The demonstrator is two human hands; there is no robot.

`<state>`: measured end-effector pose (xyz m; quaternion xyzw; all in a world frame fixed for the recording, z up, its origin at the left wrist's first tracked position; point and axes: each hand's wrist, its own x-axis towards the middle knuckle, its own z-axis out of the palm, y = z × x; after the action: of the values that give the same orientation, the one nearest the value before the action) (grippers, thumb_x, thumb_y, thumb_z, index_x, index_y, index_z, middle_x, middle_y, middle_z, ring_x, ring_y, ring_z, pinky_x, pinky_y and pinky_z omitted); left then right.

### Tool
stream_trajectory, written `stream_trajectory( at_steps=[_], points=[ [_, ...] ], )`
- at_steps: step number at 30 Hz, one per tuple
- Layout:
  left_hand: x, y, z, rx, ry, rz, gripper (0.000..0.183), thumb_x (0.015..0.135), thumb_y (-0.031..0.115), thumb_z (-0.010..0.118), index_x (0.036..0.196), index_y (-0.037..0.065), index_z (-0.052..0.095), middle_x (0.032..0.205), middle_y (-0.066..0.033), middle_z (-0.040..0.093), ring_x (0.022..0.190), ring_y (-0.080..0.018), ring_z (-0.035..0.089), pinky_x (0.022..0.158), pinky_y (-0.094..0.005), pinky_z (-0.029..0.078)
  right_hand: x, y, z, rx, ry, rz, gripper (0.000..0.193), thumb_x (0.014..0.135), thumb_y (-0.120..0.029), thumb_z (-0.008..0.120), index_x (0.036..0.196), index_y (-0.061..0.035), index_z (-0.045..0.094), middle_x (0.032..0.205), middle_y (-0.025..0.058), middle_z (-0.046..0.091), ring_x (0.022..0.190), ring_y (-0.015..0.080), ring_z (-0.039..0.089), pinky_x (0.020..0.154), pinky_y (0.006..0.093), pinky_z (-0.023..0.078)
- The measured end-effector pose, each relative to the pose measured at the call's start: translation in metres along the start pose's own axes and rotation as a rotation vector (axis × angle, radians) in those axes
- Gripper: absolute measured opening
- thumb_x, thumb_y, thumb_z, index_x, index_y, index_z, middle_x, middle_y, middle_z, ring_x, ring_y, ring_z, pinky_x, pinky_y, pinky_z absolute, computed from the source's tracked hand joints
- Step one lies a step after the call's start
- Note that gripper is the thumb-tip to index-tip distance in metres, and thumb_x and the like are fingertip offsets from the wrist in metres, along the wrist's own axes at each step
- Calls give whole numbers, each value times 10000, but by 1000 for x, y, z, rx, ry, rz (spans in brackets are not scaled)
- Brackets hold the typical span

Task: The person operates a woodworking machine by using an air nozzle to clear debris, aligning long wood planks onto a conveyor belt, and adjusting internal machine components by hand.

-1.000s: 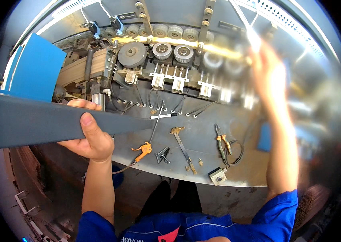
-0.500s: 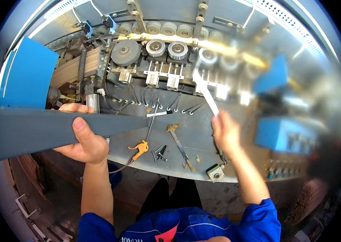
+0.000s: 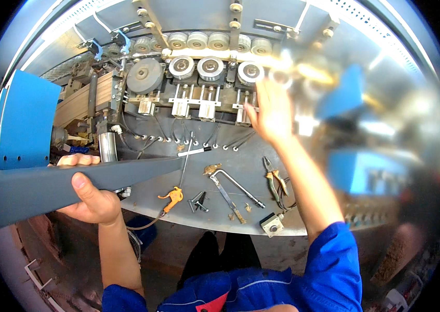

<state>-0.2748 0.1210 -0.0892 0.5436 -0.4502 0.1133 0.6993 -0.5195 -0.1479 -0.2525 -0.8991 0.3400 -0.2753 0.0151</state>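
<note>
My left hand (image 3: 91, 195) is wrapped round a dark grey metal beam (image 3: 27, 186), thumb on top. My right hand (image 3: 272, 112) reaches over the machine with fingers stretched out and thumb apart. It is close to a metal roller (image 3: 250, 73) and a small clamp block (image 3: 243, 113); whether it touches them cannot be told. On the grey bench below lie an L-shaped wrench (image 3: 238, 187), a flat scraper (image 3: 226, 196) with brown residue beside it, and pliers (image 3: 274, 177) with yellow and dark handles.
An orange air blow gun (image 3: 172, 198), several black and silver bolts (image 3: 199, 202), a marker (image 3: 195, 151) and a small switch box (image 3: 272, 224) lie on the bench. Rollers (image 3: 197, 40) line the back. Blue housings (image 3: 27, 117) flank the machine; the right side is blurred.
The long, bright tool has left my right hand, which has moved up to the rollers. An L-shaped wrench now lies beside the scraper. My left hand keeps its hold on the beam.
</note>
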Motion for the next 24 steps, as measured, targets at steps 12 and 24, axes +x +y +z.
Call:
stream_trajectory(
  at_steps=[12,24],
  points=[
    [0,-4,-4,23,-38,-1,437,962,117,533,1335,-29,359,1123,-172,567,880,-219,578,754,-359,549,82,17,21,-101,-123,234,634,890,-510,609,1205,39,577,1159,208,631,1187,343,547,1127,457,320],
    [-2,-7,0,-64,28,28,345,973,34,561,1247,41,352,1079,-158,585,852,-198,603,724,-365,576,-248,-95,-86,431,-372,359,396,921,-355,637,1140,-25,632,999,198,679,949,381,631,857,470,482]
  ],
)
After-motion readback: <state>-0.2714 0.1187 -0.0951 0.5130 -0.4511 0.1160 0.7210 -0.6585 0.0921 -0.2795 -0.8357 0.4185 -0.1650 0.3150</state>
